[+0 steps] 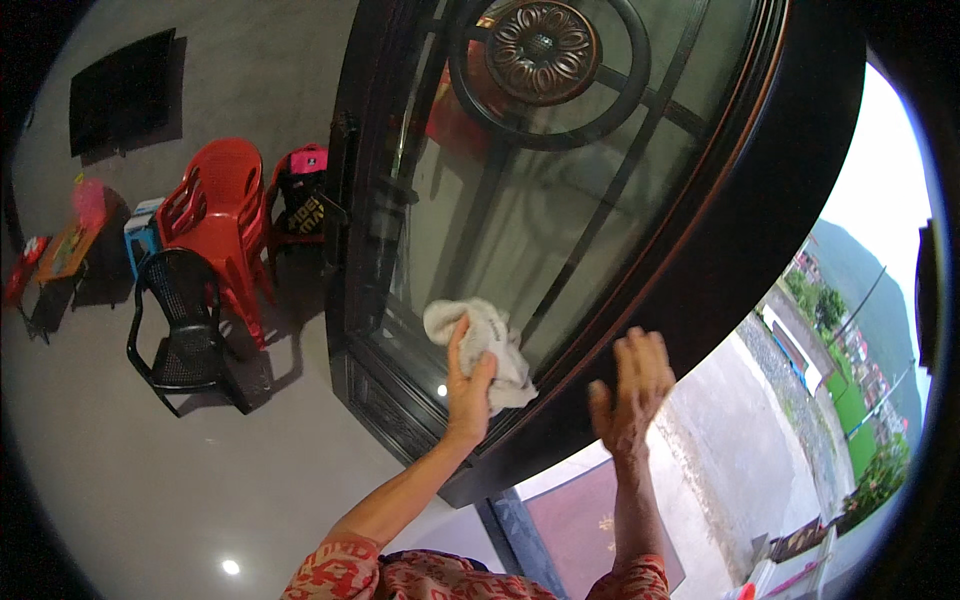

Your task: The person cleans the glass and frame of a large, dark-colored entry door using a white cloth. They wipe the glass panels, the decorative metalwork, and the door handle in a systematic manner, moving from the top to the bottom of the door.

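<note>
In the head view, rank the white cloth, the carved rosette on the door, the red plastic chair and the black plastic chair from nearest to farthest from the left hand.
From the left hand:
1. White cloth, held in that hand against the door glass.
2. Black plastic chair and red plastic chair, both on the floor to the left; too close to call.
3. Carved rosette, high on the door.
</note>
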The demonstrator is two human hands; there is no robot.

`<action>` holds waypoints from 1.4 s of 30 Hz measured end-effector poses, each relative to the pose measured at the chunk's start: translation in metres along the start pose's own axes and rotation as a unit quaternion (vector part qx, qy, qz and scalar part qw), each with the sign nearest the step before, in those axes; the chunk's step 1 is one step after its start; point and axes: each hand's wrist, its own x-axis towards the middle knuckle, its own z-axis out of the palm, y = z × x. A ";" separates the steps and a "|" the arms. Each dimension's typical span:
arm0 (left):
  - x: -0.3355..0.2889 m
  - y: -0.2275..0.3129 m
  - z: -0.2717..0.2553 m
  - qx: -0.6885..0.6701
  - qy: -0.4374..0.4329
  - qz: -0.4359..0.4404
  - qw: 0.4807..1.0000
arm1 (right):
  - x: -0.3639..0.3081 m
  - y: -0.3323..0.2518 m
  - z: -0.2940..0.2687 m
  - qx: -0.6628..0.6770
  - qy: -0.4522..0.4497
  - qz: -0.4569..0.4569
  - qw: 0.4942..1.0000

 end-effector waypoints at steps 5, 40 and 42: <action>0.021 -0.062 0.058 0.230 -0.062 0.191 0.952 | 0.009 0.039 0.010 -0.151 -0.047 0.047 0.986; 0.140 -0.010 0.123 0.417 -0.138 0.496 0.749 | -0.018 0.057 0.038 -0.273 -0.031 0.048 0.960; 0.125 -0.013 0.127 0.452 -0.208 0.485 0.719 | -0.015 0.053 0.039 -0.255 -0.032 0.046 0.965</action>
